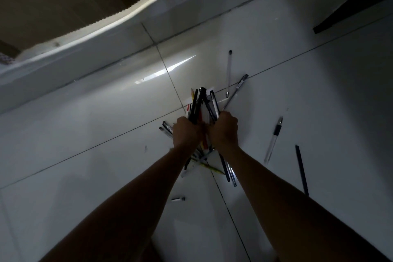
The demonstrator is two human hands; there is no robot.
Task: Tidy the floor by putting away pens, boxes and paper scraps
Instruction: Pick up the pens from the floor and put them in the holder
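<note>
My left hand (186, 133) and my right hand (225, 131) are side by side, both curled round one big bundle of pens (203, 105) that fans out above and below the fists. On the white tile floor lie loose pens: a clear pen (229, 72) beyond the bundle, a clear pen with a black grip (274, 139) to the right, a dark pen (301, 169) further right, and a short pen cap (178, 199) between my forearms.
The glossy tiled floor (95, 134) meets a white skirting board (85, 49) at the upper left, with a brown corrugated surface above it. A dark furniture leg (350, 4) slants in at the upper right.
</note>
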